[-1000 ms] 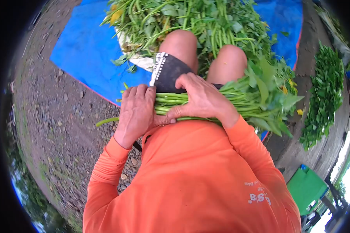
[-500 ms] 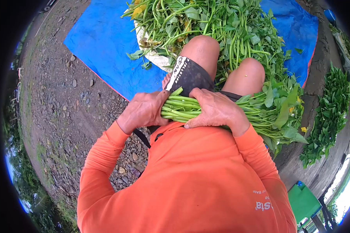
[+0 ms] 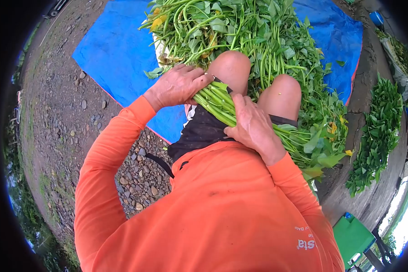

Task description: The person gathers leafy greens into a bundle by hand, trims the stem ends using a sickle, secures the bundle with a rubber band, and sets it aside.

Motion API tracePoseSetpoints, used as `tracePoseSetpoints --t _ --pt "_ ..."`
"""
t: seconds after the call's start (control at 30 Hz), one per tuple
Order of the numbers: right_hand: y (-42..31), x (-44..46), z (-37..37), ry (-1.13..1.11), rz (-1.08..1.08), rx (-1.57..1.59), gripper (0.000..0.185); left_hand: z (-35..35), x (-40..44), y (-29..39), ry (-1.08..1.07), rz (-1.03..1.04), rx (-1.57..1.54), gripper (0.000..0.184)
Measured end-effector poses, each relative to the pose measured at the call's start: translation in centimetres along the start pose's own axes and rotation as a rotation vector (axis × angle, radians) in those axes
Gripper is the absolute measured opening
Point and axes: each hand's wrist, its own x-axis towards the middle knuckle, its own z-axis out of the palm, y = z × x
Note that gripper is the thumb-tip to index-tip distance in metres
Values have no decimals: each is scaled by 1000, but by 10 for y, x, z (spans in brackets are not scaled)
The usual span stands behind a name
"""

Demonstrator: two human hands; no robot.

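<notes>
Holding a long, green, leafy-topped stem bundle [image 3: 216, 105] across the lap, over black shorts [image 3: 201, 131], the person has it slanted, w/ stem ends up by the L hand [image 3: 177, 86] & leaves down to the R. R hand [image 3: 255, 127] is mostly closed over the mid stems, thumb nearest the waist. L hand is half closed, fingers bent, thumb side against the stem ends; can't tell if it grips any.

Progress, as judged: this bunch looks gathered & roughly lined up, ends a bit uneven, no tie visible on it. Plenty left loose: a big, tangled green heap [image 3: 263, 34] past the knees, on a creased blue tarp [image 3: 118, 50] w/ red edging. A separate dark-green leafy pile [image 3: 381, 127] lies off to the R on grey ground; can't tell if it's bundled.

Textures etc.: stems smooth, round, pale, approx. parallel in the bunch, bent & crossed in the heap; leaves broad, pointed, thin, w/ a few yellow ones. Stony brown ground [image 3: 72, 131] on L, pebbles rounded, mixed sizes.
</notes>
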Motion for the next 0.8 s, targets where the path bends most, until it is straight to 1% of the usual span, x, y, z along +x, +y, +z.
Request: tracePoseSetpoints --t 0.07,0.1,0.13,0.2,0.23,0.27,0.33,0.37,0.4,0.47,0.5,0.53,0.57,0.63,0.67,0.7,0.77,0.8 --pt "-3 -6 9 -8 31 -30 72 12 -3 -5 54 -18 -4 88" --pt "-3 -3 11 -41 65 -30 72 11 -3 -4 86 -18 8 92" --pt "-4 1 11 -74 99 -29 73 8 -3 -3 62 -43 14 94" --pt "-4 13 -3 -233 201 91 81 -2 -1 2 17 -90 24 97" --pt "-2 17 -11 -309 256 145 85 -18 5 10 98 -88 133 95" --pt "1 18 -15 -301 253 195 84 -43 10 24 179 -85 238 92" --pt "8 18 -22 -287 252 296 83 -77 4 48 340 -99 251 85" --pt "14 19 -27 -248 243 406 95 -88 -5 57 424 -112 163 80" --pt "23 20 -32 -214 261 466 95 -94 -10 67 509 -119 70 75" --pt "38 23 -46 -135 289 583 95 -100 -14 89 50 -530 -516 72" --pt "35 25 -54 -50 175 714 95 -96 -8 96 -85 -642 -931 70" --pt "32 26 -66 -58 170 659 94 -93 -3 103 -200 -826 -1293 69" --pt "26 28 -79 -70 157 609 94 -52 10 107 62 -628 -1429 68" --pt "1 30 -101 -110 151 550 97 -20 47 110 477 -326 -1523 68" --pt "-12 32 -112 -83 147 488 98 -26 71 106 627 -223 -1503 68" --pt "-26 31 -119 -56 151 430 98 -33 89 109 658 -222 -1599 78" --pt "-46 43 -137 120 -25 469 98 -60 121 99 717 -177 -1754 98" --pt "-56 48 -145 205 -114 476 98 -83 127 91 777 -136 -1690 93"
